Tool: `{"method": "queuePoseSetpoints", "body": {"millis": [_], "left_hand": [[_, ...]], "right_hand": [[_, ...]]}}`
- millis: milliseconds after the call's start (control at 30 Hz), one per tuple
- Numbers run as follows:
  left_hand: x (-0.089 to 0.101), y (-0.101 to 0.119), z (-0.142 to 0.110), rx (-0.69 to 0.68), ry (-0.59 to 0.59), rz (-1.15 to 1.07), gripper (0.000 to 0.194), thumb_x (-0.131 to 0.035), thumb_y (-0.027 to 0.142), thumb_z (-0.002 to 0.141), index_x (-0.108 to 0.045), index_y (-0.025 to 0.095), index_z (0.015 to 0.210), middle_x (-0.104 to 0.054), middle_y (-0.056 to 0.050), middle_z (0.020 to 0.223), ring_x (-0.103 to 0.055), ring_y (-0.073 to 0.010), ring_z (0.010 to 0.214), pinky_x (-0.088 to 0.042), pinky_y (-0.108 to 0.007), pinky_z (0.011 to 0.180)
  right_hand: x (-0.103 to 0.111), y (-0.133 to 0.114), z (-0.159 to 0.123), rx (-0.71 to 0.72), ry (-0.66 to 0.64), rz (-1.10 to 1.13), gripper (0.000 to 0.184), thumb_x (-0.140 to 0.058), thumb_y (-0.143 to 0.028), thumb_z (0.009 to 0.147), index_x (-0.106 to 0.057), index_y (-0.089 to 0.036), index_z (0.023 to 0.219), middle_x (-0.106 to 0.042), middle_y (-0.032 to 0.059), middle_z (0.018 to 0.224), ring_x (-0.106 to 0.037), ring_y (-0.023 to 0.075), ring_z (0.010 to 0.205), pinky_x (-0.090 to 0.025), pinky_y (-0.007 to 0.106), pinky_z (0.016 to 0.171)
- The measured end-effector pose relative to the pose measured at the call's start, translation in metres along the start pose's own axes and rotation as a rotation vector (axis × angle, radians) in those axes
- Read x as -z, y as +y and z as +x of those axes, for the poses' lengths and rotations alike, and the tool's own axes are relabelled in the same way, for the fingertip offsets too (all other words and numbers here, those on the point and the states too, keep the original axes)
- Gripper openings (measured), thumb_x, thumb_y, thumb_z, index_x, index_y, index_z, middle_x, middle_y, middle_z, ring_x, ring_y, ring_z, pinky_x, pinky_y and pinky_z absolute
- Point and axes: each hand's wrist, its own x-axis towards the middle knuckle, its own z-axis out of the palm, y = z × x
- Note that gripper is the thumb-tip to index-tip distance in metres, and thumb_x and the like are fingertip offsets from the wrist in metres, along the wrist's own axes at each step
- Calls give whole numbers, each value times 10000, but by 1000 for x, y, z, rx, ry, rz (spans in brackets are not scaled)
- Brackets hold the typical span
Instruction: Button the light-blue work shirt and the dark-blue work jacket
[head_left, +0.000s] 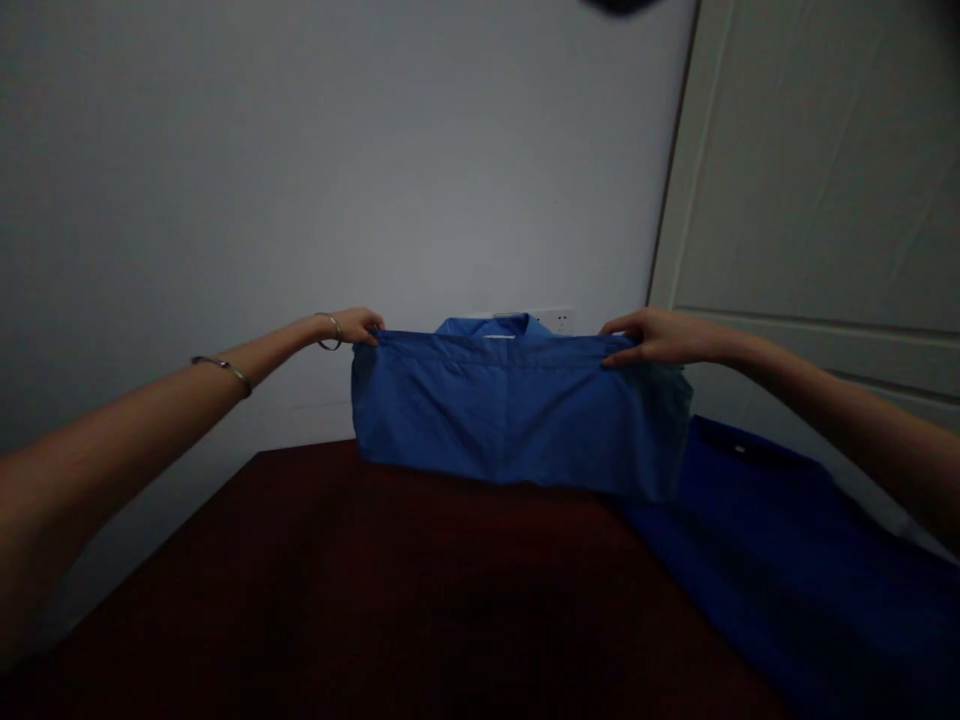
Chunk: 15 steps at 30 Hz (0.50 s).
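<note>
A light blue collared shirt [480, 410], folded into a wide band, hangs stretched between my two hands above the far part of the table. At its upper left corner, my left hand [360, 325] is closed on the cloth; two thin bangles circle that forearm. My right hand [649, 335] pinches the shirt's top edge toward the right, thumb in front. Between the hands the collar [495, 325] stands up behind the top edge. The lower edge hangs close to the tabletop; whether it touches, I cannot tell.
The dark red table [375, 580] spreads out below. A darker blue garment [787, 560] lies along its right side. Behind stand a pale wall [375, 150] with a socket [559, 320] and, at the right, a light panelled door [817, 160].
</note>
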Motion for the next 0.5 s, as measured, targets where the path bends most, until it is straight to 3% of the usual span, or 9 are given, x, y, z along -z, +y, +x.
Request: {"method": "queuePoseSetpoints", "body": {"millis": [167,333,500], "left_hand": [[4,59,52,-24,259,315,342,-457,201,745,-518,162,1079,-596,-68,1013,-530,-198,953,-344,-295,835],[-17,125,116,-119,351,418,374,-488,183,741,-474,140,1112,-593,-126,1006,-509,-245,1004,-283,-409,898],[-26,176,159,-257,388,413,382,-530,174,726,-474,149,1103,-592,-121,1023,-470,-247,1044,-231,-442,930]], "right_hand": [[24,3,-33,-102,40,-40,454,-578,-497,672,-609,-153,967,-665,45,836,-621,212,747,-489,323,669],[30,5,-69,-187,50,-14,367,-564,-495,679,-633,-228,923,-672,33,822,-631,207,730,-501,309,633],[18,-14,-98,-253,81,-70,366,-552,-518,673,-636,-254,912,-660,36,821,-623,215,717,-496,320,611]]}}
